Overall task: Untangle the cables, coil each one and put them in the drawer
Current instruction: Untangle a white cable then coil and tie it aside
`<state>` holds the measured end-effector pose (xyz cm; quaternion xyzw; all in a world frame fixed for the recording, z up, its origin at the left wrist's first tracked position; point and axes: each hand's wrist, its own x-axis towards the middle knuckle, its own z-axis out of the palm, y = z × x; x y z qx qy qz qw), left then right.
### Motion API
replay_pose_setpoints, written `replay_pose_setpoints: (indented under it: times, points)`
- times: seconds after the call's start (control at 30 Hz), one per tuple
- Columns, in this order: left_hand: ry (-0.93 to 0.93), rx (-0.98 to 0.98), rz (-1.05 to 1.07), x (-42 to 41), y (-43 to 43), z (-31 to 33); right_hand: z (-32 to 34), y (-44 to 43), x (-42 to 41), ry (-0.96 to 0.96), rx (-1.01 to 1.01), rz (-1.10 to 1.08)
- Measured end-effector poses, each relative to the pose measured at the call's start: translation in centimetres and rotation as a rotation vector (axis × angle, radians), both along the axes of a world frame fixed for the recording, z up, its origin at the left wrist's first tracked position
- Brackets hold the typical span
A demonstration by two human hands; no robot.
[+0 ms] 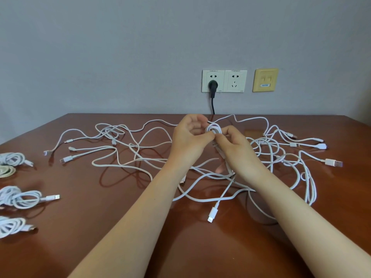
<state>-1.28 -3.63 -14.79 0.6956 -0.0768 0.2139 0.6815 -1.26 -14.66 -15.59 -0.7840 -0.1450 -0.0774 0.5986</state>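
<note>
Both hands meet above the middle of the table (180, 247) — the left hand (190, 137) and the right hand (232, 144) each pinch a small white coil (213, 129) held between them, its loose end (212, 214) trailing down to the wood. The tangle of white cables (140, 157) sprawls beneath. Four coiled cables (18, 197) lie at the table's left edge — no drawer shows.
</note>
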Motion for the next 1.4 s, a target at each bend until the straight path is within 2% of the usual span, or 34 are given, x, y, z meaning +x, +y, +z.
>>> replay_pose_setpoints:
  times: [0.17,0.37,0.47,0.6,0.77,0.87,1.0,1.23,1.4]
  points:
    - [-0.024,0.063,-0.068,-0.18,0.24,0.20,0.14,-0.42,0.16,-0.044,0.014,-0.074]
    - [0.027,-0.014,-0.133,-0.18,-0.07,0.01,0.43,-0.60,-0.08,-0.068,0.057,-0.153]
    - [0.025,-0.004,-0.140,-0.11,-0.30,-0.09,0.47,-0.55,-0.18,-0.033,0.080,-0.106]
    - [0.031,0.016,-0.038,0.23,0.02,-0.23,0.75,-0.35,-0.29,0.066,0.109,0.011]
    - [0.035,-0.017,-0.031,-0.03,0.29,0.19,0.90,-0.38,-0.14,0.179,0.252,0.097]
    - [0.007,0.043,-0.041,-0.18,0.37,0.33,0.68,-0.74,0.08,0.222,0.306,0.103]
    - [0.014,0.144,-0.040,-0.22,0.50,0.25,0.39,-0.84,0.25,0.220,0.315,0.096]
    - [-0.008,0.133,-0.003,0.31,0.06,-0.21,0.27,-0.88,0.41,0.134,0.263,-0.027]
    - [0.011,0.059,-0.074,0.48,0.16,-0.31,0.21,-0.89,0.43,0.116,0.290,-0.073]
